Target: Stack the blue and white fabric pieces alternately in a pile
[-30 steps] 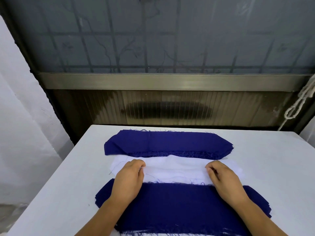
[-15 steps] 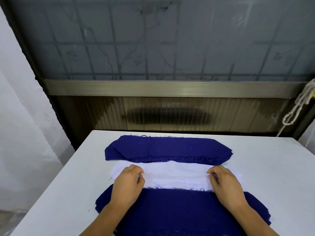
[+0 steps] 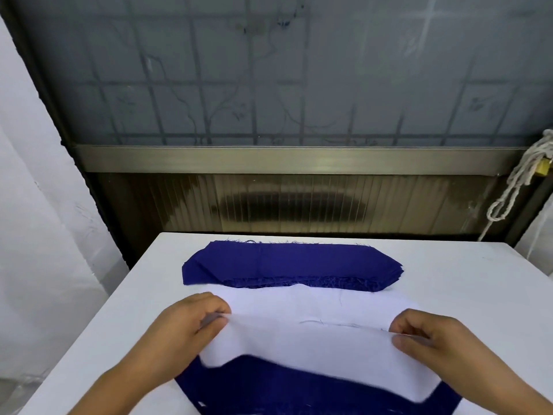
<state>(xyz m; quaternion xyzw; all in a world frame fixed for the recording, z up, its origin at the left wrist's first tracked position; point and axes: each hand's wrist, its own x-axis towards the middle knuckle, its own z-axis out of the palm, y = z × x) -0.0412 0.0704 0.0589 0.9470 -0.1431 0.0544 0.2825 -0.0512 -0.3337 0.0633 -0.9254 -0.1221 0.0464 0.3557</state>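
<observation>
White cloth (image 3: 314, 333) pinched at both ends, left hand (image 3: 191, 322) and right hand (image 3: 431, 333); I'd lower it taut (edges squared) onto the blue pile (image 3: 299, 387).

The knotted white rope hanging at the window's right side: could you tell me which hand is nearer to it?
Right. The right hand, pinching the white fabric piece, sits below and left of the rope; the left hand holds the opposite end, farther across the table.
</observation>
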